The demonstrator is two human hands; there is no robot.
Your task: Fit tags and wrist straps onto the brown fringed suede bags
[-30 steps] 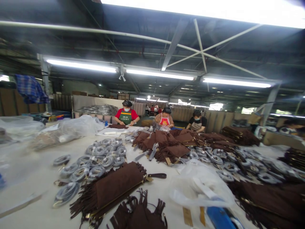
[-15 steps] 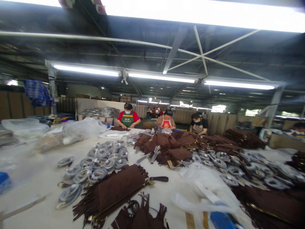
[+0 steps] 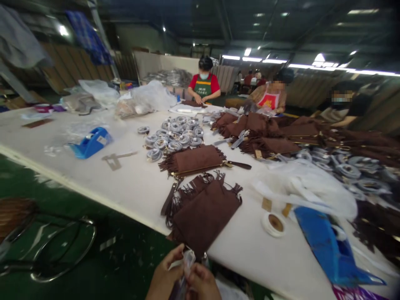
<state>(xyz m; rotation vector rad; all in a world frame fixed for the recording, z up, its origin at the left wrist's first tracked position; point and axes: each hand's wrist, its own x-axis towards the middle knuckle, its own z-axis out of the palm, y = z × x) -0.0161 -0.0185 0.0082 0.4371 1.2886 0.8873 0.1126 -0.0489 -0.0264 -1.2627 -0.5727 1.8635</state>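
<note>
At the bottom of the view, my left hand point(image 3: 167, 273) and my right hand point(image 3: 201, 281) are close together, fingers pinched on a small piece of clear plastic wrap point(image 3: 189, 259). A dark strip shows below it between the hands; whether the plastic is wrapped around that strip I cannot tell. Just beyond my fingers, a brown fringed pouch point(image 3: 204, 212) lies flat, its near corner over the table's edge. Metal hardware shows at that corner. Behind it lies a second brown fringed pouch point(image 3: 200, 159) with a gold zip and a dark wrist strap point(image 3: 240, 165).
Coiled, wrapped straps point(image 3: 175, 135) lie beyond the pouches, with piled brown pouches point(image 3: 265, 129) to their right. A blue tape dispenser point(image 3: 328, 246) and a tape roll point(image 3: 273, 224) stand at right, another blue dispenser point(image 3: 92, 143) at left. Co-workers sit across the white table point(image 3: 134, 191).
The view has tilted down and shifted left. My hands, out of view before, now show at the bottom with the plastic wrap. The nearer pouch shows almost whole.
</note>
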